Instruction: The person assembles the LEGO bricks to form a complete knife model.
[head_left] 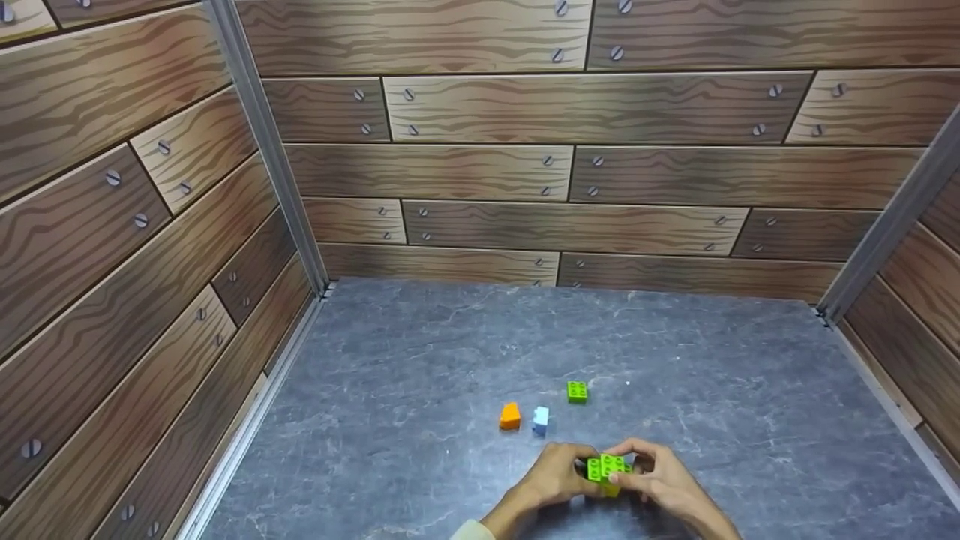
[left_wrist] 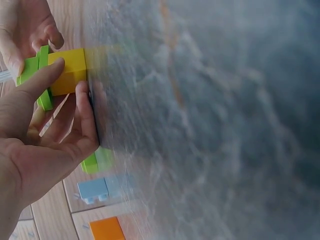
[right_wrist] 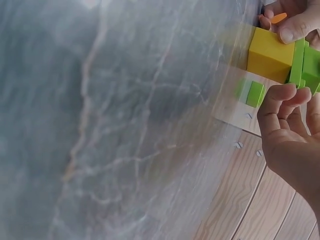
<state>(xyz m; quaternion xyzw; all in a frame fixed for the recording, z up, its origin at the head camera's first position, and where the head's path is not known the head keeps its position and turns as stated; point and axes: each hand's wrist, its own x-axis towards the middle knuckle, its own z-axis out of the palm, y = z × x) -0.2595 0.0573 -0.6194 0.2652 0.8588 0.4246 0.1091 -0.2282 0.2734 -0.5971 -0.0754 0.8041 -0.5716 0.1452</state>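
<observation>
At the near part of the tabletop both hands are around a small stack of toy building bricks. A yellow brick [left_wrist: 75, 62] forms its bottom, a thin green plate [right_wrist: 298, 62] lies across that, and a bright green brick [head_left: 612, 462] is on top. My left hand [head_left: 553, 478] grips the stack from the left, thumb and fingers on the yellow brick. From the other side my right hand [head_left: 666, 480] pinches the top green brick between thumb and fingers. Whether the top brick is fully pressed down, I cannot tell.
Beyond the hands lie an orange brick [head_left: 510, 417], a light blue brick [head_left: 541, 421] and another green brick [head_left: 577, 392], apart from one another. The grey marbled tabletop [head_left: 405, 352] is bordered by wood-patterned walls [head_left: 480, 172] at the back and both sides.
</observation>
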